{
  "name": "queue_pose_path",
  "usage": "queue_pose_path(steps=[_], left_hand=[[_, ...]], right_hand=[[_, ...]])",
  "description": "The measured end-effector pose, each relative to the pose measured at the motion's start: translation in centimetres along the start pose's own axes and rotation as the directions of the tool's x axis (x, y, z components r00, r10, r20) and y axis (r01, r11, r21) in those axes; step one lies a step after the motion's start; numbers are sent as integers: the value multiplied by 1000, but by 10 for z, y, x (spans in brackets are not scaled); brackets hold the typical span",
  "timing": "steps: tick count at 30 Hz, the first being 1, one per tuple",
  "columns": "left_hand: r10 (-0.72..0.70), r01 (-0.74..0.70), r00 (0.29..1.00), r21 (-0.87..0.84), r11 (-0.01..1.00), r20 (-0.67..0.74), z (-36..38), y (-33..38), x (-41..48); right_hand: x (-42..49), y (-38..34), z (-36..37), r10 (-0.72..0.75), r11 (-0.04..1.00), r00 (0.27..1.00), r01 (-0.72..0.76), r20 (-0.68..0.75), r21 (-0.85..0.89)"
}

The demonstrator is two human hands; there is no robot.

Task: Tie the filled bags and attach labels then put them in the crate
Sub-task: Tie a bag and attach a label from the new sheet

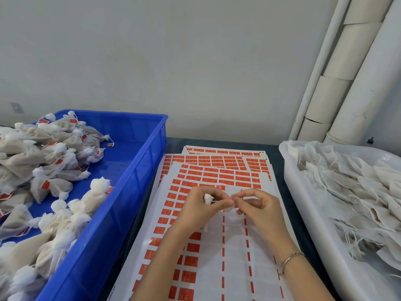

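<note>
– Two hands work nearest, over the label sheets [217,170]. Here the left hand [201,206] grips one small bag [207,198] by its neck; the right hand [258,206] pinches its thin string [219,200], fingers curled.
– How far is the task?
– About the middle, I judge. One blue crate [138,170] holds dozens of finished bags [54,159], tied and labelled, too many for counting. One white tray [290,177] has many untied bags [347,181]. No label is visible yet on the bag in hand. I count at least four sheets.
</note>
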State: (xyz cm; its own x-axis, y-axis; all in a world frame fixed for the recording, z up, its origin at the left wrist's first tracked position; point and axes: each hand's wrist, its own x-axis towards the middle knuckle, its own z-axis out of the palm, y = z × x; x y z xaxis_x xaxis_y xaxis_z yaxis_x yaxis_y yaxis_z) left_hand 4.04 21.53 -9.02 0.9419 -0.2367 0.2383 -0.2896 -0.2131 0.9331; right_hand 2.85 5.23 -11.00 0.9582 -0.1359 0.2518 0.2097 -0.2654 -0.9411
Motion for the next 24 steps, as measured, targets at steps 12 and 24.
queue_pose_path(steps=[12,24], left_hand=[[-57,63,997,94,994,-57,-3,-4,2],[-78,84,996,147,986,-49,-1,-1,-1]], right_hand=[[-1,-4,-2,31,999,1000,-31,-1,31],[-3,-7,-1,146,980,987,-154,68,127]])
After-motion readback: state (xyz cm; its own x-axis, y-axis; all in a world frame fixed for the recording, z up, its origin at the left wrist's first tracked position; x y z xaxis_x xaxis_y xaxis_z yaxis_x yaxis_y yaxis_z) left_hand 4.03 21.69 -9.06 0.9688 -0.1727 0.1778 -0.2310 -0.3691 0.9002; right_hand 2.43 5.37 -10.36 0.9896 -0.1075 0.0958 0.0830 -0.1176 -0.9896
